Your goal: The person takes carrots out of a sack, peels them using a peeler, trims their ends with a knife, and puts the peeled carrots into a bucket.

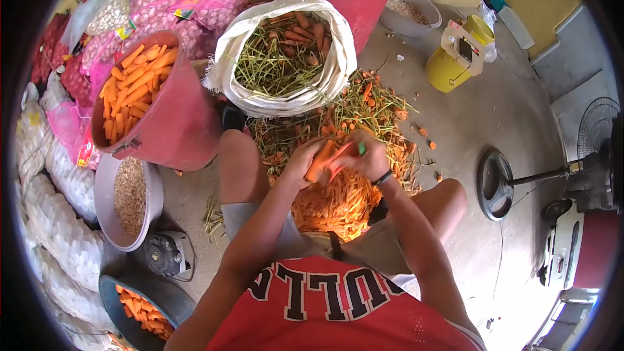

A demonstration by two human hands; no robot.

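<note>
My left hand (301, 160) is closed around a carrot (319, 162), which tilts up between my knees. Held in my right hand (370, 159) is a red peeler (338, 156), its head against or very near the carrot; a bit of green shows by the fingers. Under both hands lies a heap of orange carrot peelings (335, 205). Just beyond it, carrot ends and green stems (374, 101) are strewn over the floor. A white sack (224, 68) of unpeeled carrots and stems stands rolled open in front of me.
To the left stands a red bucket (188, 117) of peeled carrots, with a pale basin (155, 195) and a dark bucket (114, 299) nearer me. Another red bucket (351, 3) is ahead. A yellow bucket (445, 75) and a fan (497, 185) occupy the right side.
</note>
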